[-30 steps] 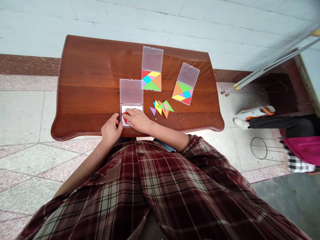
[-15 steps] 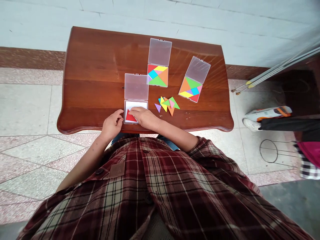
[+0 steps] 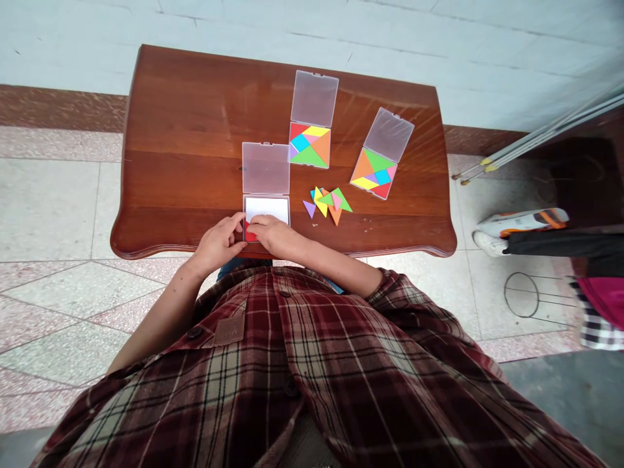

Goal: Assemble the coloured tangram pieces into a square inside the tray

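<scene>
A clear plastic case (image 3: 266, 170) lies with its lid folded back near the table's front edge; a white sheet (image 3: 267, 207) lines its tray. My right hand (image 3: 277, 235) reaches over the tray, fingers closed on a red tangram piece (image 3: 250, 232) in the lower left corner and partly covering it. At the tray's left edge is my left hand (image 3: 218, 244), its thumb and forefinger apart and their tips touching the rim. Right of this case lies a loose pile of tangram pieces (image 3: 335, 200), yellow, green, orange, pink and blue, with a purple triangle (image 3: 309, 208) beside it.
Two more lidded cases, one in the middle (image 3: 311, 146) and one at the right (image 3: 374, 173), lie open with filled trays on the wooden table (image 3: 195, 130). Another person's shoe (image 3: 521, 223) and a wire frame (image 3: 521, 294) are at the right.
My right hand has shifted the red piece down and left into the tray's corner. My left hand has moved right, onto the case's edge.
</scene>
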Motion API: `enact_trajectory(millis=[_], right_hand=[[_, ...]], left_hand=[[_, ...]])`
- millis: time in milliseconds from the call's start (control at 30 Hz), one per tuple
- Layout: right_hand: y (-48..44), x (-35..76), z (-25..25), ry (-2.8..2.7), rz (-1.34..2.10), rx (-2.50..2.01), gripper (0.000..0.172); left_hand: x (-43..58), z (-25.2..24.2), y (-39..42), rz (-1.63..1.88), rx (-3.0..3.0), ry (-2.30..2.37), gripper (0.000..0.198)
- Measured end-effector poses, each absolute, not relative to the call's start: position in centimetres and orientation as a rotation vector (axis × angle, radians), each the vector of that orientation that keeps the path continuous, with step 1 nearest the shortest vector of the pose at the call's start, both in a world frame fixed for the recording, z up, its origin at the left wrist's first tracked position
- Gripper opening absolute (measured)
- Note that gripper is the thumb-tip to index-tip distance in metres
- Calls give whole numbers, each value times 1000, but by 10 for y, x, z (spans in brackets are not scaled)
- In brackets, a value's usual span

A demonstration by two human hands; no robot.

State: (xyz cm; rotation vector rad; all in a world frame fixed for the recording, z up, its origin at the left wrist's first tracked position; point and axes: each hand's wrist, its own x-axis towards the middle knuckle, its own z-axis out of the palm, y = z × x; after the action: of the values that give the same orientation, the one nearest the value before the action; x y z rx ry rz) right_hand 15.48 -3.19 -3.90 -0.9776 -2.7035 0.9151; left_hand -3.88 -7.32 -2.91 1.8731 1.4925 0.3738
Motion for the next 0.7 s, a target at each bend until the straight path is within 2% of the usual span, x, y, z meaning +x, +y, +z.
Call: enact_trajectory(millis=[233,367,467,567,700], right_hand=[[-40,162,-28,-2594,898,-1243,26],[-46,158,-26,-2623,956,-1228,22],[-45,159,-24,-2586,970,-1229,24],[-39,174,-22,-2457,959,-1241,27],[-26,222,-21,-2194,859,-1345,23]], left_hand=[[-39,-28,-73,378,1867,1497,61],[-41,-32,-71,368,1865,1492,63],[-44,-35,-70,370,1867,1489,63],[-46,-37,-68,367,1879,1485,59],[-48,-38,-66,366,1915,1483,49]])
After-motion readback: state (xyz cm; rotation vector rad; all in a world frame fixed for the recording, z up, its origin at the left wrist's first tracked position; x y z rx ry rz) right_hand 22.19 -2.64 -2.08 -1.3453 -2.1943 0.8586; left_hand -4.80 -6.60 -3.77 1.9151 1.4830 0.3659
